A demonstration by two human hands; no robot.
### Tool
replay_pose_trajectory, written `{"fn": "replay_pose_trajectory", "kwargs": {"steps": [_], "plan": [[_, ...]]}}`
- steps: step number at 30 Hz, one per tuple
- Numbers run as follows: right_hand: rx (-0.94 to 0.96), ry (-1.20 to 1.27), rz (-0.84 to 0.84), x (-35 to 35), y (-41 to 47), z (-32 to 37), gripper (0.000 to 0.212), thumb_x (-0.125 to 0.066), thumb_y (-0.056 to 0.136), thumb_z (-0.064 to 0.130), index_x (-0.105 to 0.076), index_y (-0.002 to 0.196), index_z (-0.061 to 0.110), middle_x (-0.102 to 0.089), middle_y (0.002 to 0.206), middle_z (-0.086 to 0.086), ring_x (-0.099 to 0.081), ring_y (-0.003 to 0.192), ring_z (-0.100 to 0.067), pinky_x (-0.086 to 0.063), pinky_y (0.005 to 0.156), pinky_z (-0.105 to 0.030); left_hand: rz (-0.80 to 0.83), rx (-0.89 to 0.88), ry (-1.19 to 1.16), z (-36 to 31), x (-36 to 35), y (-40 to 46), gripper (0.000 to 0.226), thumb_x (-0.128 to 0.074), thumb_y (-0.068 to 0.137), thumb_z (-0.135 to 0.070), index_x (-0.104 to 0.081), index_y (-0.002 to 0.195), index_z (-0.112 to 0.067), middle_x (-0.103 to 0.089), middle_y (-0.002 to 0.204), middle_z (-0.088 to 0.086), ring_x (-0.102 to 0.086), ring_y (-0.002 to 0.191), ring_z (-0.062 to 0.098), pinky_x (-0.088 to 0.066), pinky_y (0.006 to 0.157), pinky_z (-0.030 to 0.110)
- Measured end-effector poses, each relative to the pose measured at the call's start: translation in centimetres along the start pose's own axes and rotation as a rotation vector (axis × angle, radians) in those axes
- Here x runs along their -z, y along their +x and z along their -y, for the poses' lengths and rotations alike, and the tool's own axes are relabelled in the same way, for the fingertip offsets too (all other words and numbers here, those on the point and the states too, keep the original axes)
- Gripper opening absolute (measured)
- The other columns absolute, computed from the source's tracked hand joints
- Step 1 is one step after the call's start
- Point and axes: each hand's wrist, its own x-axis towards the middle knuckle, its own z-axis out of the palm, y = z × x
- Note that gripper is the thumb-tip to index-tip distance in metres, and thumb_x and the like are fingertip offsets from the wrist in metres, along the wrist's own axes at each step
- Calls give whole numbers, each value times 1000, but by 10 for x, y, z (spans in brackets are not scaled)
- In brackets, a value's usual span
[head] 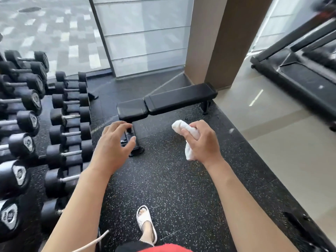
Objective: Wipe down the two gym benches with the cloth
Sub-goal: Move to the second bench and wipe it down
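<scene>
From my remote station I log the right grip (201, 140) curled round a bunched white cloth (189, 135), which sticks out above and below the fingers, balled so a pad is ready to wipe. The left grip (112, 142) hangs spread and holds nothing, seemingly free to steady. The flat black gym bench (167, 101) stands on the rubber floor (172, 179) ahead of both grips, well apart from the cloth; no wiping contact yet. Only one bench is in view. Dumbbell rack (36, 124) lies left of the left grip.
</scene>
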Motion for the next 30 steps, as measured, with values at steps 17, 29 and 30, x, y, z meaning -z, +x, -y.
{"fn": "replay_pose_trajectory", "kwargs": {"steps": [17, 29, 30], "plan": [[-48, -106, -33, -79, 198, -8, 21, -71, 97, 42, -60, 90, 25, -60, 89, 9, -55, 77, -2, -44, 69, -25, -1, 26, -54, 86, 22, 213, 44, -65, 98, -39, -60, 140, -26, -53, 144, -9, -43, 137, 19, -40, 114, 42], [29, 9, 123, -102, 351, -77, 26, -69, 97, 52, -61, 92, 27, -62, 89, 14, -60, 82, -1, -43, 66, -13, -94, 146, -22, 49, -22, 319, 45, -64, 101, -38, -58, 143, -25, -50, 147, -10, -40, 140, 16, -39, 116, 42], [46, 27, 132, -101, 368, -82, 27, -69, 97, 52, -61, 92, 26, -62, 89, 13, -60, 82, -1, -43, 66, -13, -106, 151, -11, 41, -24, 328, 45, -64, 100, -38, -58, 143, -24, -51, 147, -9, -40, 140, 16, -39, 116, 42]]}}
